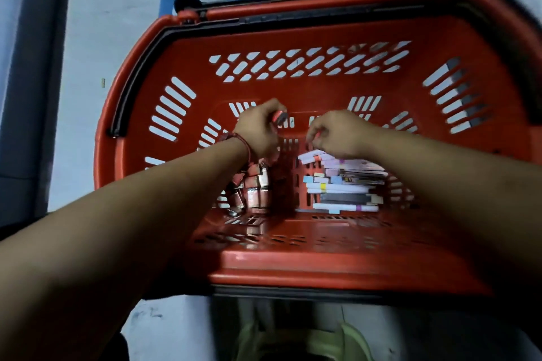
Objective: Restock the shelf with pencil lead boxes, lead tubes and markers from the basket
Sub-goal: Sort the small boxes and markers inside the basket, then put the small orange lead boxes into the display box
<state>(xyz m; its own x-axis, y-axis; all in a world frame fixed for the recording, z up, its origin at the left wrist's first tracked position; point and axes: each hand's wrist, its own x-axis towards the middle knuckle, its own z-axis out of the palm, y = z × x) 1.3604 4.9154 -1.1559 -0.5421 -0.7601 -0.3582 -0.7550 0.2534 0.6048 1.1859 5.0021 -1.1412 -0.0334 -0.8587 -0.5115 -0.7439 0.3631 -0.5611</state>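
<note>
Markers lie stacked at 6 o'clock of your right hand, long axes 3-to-9; it pinches one. Left hand holds a small box, basket floor.
</note>
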